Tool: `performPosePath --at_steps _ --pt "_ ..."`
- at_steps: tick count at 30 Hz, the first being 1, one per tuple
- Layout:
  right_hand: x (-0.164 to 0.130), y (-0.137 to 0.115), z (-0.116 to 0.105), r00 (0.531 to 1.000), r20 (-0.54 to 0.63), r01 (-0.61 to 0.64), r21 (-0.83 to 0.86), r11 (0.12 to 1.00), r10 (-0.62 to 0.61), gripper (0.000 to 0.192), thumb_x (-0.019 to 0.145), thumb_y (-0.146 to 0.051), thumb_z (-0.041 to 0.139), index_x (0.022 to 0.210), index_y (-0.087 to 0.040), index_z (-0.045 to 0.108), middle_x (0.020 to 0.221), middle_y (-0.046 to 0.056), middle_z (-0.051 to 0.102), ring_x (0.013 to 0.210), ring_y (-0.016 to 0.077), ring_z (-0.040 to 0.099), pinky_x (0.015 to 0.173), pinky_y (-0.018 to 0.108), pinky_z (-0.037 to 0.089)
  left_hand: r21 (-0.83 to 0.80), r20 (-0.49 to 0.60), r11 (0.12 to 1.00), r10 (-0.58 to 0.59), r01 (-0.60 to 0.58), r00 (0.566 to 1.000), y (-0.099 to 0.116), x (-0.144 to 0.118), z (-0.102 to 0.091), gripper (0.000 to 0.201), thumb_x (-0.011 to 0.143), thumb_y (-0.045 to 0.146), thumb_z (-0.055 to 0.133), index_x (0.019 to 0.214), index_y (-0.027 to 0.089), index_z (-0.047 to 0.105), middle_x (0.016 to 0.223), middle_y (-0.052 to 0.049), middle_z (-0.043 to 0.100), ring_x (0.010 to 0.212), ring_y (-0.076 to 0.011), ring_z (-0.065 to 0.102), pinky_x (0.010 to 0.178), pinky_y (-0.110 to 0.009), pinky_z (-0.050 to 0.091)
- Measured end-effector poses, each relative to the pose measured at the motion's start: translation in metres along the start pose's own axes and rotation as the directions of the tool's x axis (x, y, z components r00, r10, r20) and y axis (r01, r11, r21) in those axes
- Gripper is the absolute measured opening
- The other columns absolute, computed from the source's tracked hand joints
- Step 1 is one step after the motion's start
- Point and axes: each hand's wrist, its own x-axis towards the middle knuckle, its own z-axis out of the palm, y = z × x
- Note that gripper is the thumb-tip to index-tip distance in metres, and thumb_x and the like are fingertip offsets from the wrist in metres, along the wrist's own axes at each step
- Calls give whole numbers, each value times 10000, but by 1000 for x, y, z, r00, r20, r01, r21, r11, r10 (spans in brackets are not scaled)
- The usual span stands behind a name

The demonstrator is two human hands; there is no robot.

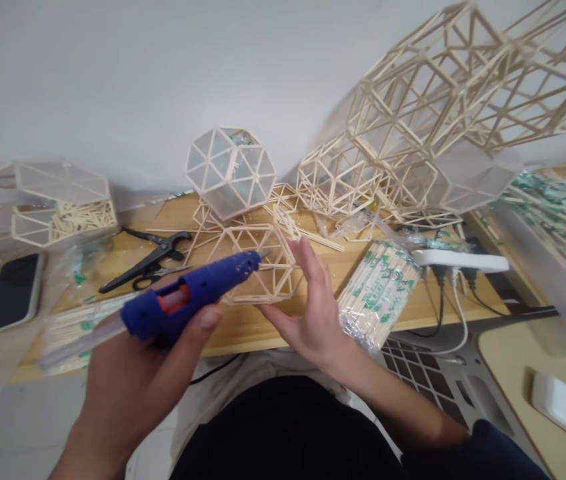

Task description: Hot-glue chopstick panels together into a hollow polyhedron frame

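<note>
The left hand comes up from the lower left with the forearm angled toward the table, fingers wrapped round the grip of a blue glue gun; the thumb lies along the near side of the handle. The gun is tilted, its nozzle pointing up and right, with the tip at the upper edge of a stick frame, a lattice of triangles lying on the wooden table near its front edge. The right hand reaches in from the lower right, wrist bent, palm facing left and fingers spread and straight; it clasps nothing, its fingertips resting against the right side of the frame. A clear glue stick juts from the back of the gun toward the lower left. Behind the frame stands a faceted ball of sticks and clear panels. Black scissors lie left of the gun, and a phone lies farther left. Just right of the right hand is a wrapped bundle of sticks, and beyond it a white power strip. Large stick lattices rise at the upper right.
</note>
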Motion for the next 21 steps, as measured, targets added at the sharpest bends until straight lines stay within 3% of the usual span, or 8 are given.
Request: performPosePath --at_steps 3,6,12,21 --pt "1 -1 2 1000 4 22 7 1000 -22 1069 930 -295 787 1716 -222 66 1600 164 528 1520 350 467 1204 605 497 57 67 979 189 -193 980 6 0 2 297 958 545 643 942 265 741 823 -11 773 740 -220 748 650 -323 558" --pt "3 -2 2 998 11 59 8 998 -59 1053 938 -270 769 1715 -216 60 1605 174 520 1524 352 459 1200 613 498 89 112 954 275 -286 955 9 2 6 247 1001 492 602 958 269 699 827 -4 752 717 -206 732 605 -317 523" --pt "5 -5 1 997 41 64 19 998 -65 1011 943 -236 753 1708 -194 94 1600 180 524 1532 334 452 1225 590 481 137 142 938 300 -319 943 8 2 8 228 1017 482 585 921 281 633 778 7 684 674 -201 679 560 -325 468" --pt "3 -5 4 997 53 60 11 998 -60 989 963 -274 737 1705 -216 87 1608 175 524 1533 333 456 1215 592 487 194 91 911 353 -364 931 14 2 4 225 992 480 618 878 286 613 734 16 668 607 -189 650 521 -311 407"
